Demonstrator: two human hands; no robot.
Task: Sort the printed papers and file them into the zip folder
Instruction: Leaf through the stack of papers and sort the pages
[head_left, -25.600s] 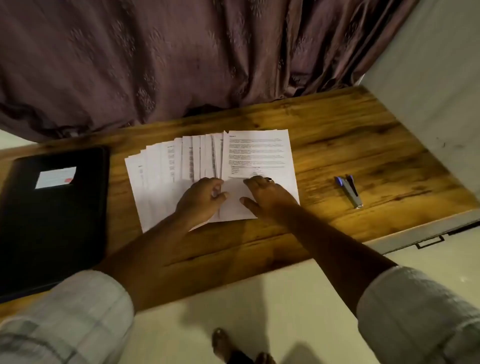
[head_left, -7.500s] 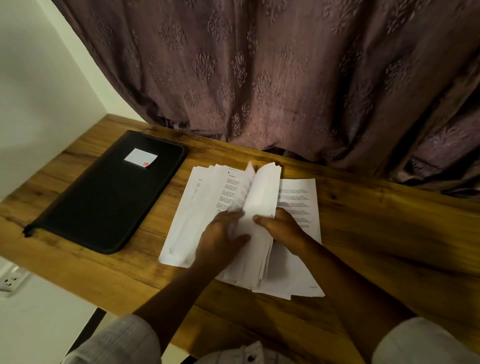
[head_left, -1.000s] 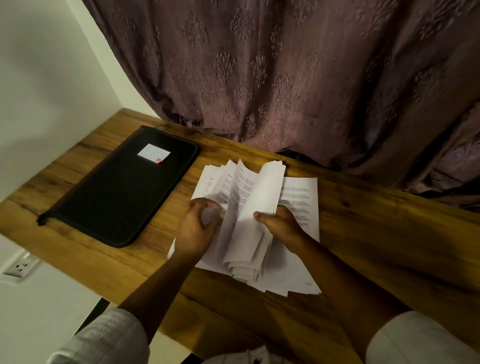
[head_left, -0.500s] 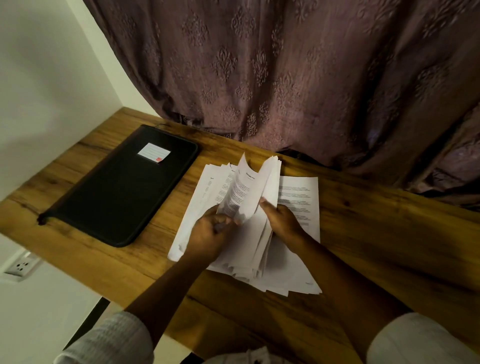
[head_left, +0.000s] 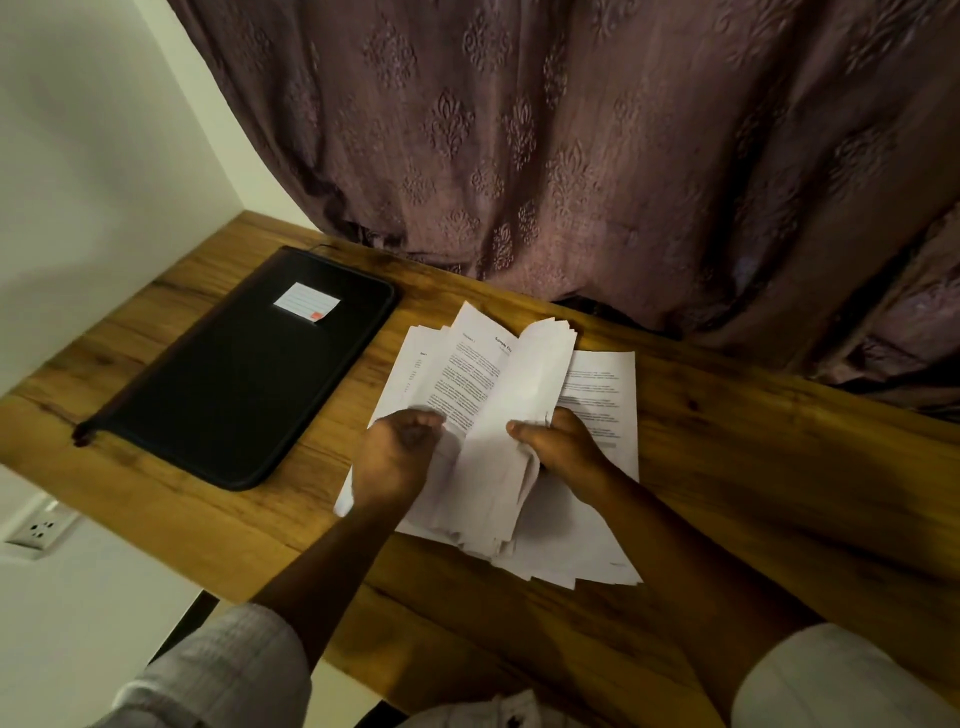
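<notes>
Papers: the papers (head_left: 488, 467) lie loose in the middle of the table (head_left: 753, 467). They are not squared up, and their near corners fan out over the wood.
Raised bunch: a raised bunch (head_left: 530, 374) of sheets stands bent up out of the heap. Its blank backs face the camera and its far edge curls over.
Printed page: just left of the bunch a printed page (head_left: 467, 374) faces up, on top of a few sheets fanned to the left.
Flat sheet: one flat sheet (head_left: 602, 395) with print lies on the right, partly under the right wrist.
Right hand: the right hand (head_left: 561, 449) is clamped on the raised bunch. The thumb is on its near face and the fingers are hidden behind.
Left hand: the left hand (head_left: 397, 457) has its fingers curled in on the lower part of the printed page and seems to pinch it. The hand is slightly blurred.
Zip folder: the black zip folder (head_left: 244, 374) lies flat to the left of the papers, apart from them. It looks closed and carries a small label (head_left: 306, 304) near its far end.
Done so far: the heap is parted into a left and a right share, so the sorting looks to be under way, roughly mid-heap.
Left to do: finish leafing through, square the sheets, open the folder, slide them in and zip it.
Around: a patterned curtain (head_left: 571, 156) hangs behind the table, and a wall socket (head_left: 39, 530) sits low on the left.
</notes>
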